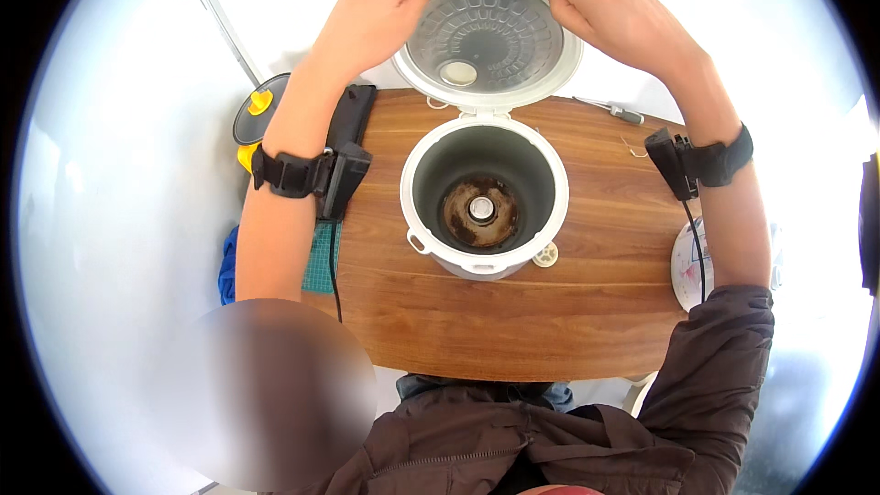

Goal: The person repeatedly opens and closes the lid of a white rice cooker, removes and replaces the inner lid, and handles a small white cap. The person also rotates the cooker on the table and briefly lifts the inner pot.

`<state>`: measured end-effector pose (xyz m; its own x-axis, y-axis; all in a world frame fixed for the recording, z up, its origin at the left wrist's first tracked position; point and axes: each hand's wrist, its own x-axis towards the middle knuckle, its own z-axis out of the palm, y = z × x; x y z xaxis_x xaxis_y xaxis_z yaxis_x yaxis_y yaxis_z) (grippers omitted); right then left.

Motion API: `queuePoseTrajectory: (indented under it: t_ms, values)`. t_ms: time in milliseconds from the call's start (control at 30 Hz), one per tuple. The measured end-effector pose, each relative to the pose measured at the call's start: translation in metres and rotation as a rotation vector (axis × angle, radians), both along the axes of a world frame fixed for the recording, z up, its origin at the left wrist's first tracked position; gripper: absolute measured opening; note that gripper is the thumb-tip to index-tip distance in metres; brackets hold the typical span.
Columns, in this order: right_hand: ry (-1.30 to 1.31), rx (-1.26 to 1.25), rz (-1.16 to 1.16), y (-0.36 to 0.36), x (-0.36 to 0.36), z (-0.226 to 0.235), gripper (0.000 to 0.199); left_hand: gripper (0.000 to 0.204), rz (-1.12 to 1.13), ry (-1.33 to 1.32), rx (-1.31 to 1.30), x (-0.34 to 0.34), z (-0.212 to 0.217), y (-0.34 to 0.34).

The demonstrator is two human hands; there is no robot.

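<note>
Both on the raised lid [486,37] of a white rice cooker [484,197] mid wooden table [513,321]: left hand [390,5] gripping its left rim, right hand [605,9] its right. Pot empty, heating plate rusty-looking.

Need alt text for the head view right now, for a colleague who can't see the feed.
Both hands, left hand and right hand, grip the top edge of a white rice cooker's raised lid. The cooker stands open on a round wooden table, its empty cavity showing a rusty heating plate. A screwdriver lies behind it.
</note>
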<state>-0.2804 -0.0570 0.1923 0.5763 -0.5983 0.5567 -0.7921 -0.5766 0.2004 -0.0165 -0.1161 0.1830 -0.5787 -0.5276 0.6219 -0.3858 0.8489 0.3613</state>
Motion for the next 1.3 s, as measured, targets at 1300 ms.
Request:
queuePoseTrajectory:
  t_ms: [1300]
  values:
    - [-0.011,0.272,0.042,0.025,0.017,0.039,0.024,0.043,0.068,0.239,-0.734,-0.008,-0.025,0.010]
